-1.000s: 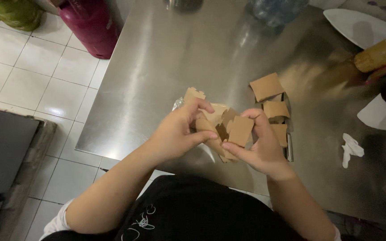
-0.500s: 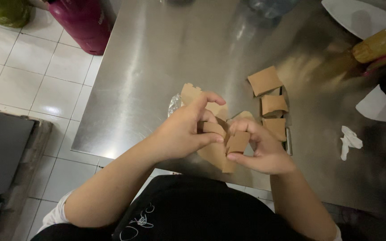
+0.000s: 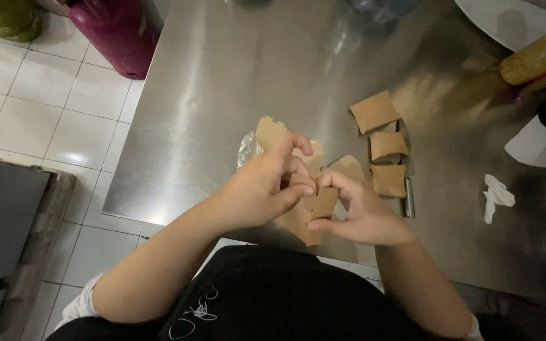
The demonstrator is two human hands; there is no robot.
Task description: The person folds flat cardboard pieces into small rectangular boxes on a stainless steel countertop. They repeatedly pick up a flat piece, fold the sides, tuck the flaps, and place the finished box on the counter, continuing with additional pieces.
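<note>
Both hands meet over the near edge of a steel table point(image 3: 222, 95). My left hand point(image 3: 261, 188) and my right hand point(image 3: 355, 211) pinch the flaps of a brown cardboard box point(image 3: 308, 211), folding them together between the fingertips. More flat brown cardboard point(image 3: 270, 131) sticks out behind my left hand, next to a bit of crinkled clear plastic point(image 3: 246, 148). To the right of my hands lie three folded brown boxes point(image 3: 387, 146) in a row.
A small metal tube point(image 3: 409, 205) lies by the nearest folded box. A crumpled white scrap point(image 3: 495, 196) sits further right. A white plate point(image 3: 507, 22), a yellow-brown roll point(image 3: 538, 58) and white paper point(image 3: 535, 148) are at the far right. A magenta gas cylinder point(image 3: 115, 31) stands on the tiled floor.
My hands have drawn closer to my body with the box. The flaps between my fingers are folded in tighter than before.
</note>
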